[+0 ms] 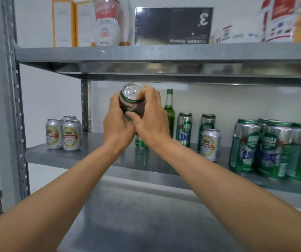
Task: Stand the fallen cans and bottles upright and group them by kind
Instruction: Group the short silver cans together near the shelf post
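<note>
Head view: the dark can (132, 101), with a green band under its silver lid, is held in the air up and left of the green bottle (169, 113). It is tilted so that its lid and pull tab face the camera. Both hands are closed around it. The left hand (118, 122) wraps the can's left side, its fingertips hidden behind the can. The right hand (151, 117) curls its fingers (146, 91) over the lid's right rim, and its thumb lies across the can's lower front.

The green bottle stands upright on the middle shelf (84, 157), near the back wall. Just left of the bottle, low behind the wrists, stands a short green can (140, 141), mostly hidden. Right of the bottle stand 2 tall green cans (184, 129), with a lone silver-and-gold can (210, 143) in front of the farther 1. Farther right of the bottle, a tight green can cluster (273, 150) stands at the shelf's front edge. Well left of the bottle, a silver-and-gold trio (63, 134) of 3 cans stands together. Above the bottle, the upper shelf (146, 51) carries a dark box (173, 25) and a white bottle with a red label (107, 22).
</note>
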